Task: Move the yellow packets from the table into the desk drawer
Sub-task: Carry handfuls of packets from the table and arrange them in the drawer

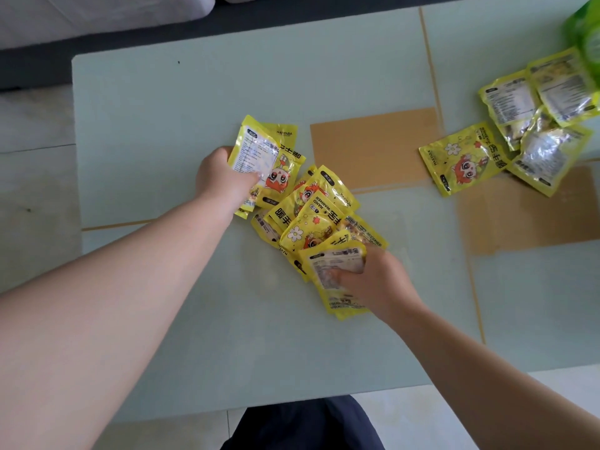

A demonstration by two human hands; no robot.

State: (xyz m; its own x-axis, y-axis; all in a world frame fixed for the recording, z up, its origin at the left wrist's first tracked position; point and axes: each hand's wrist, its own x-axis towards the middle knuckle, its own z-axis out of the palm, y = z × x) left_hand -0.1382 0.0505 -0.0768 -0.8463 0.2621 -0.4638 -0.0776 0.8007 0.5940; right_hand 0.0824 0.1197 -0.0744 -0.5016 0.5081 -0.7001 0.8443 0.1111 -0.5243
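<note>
Several yellow hand-warmer packets lie heaped in the middle of the pale green glass table. My left hand grips a small stack of yellow packets at the heap's upper left. At the heap's lower end, my right hand is closed around another bunch of yellow packets. A second group of yellow packets lies apart at the table's right edge, some face down. No drawer is in view.
A green bag, blurred, sits at the top right corner above the right group. Tan panels show through the glass. A grey sofa edge runs beyond the table's far side. My dark trouser leg is at the near edge.
</note>
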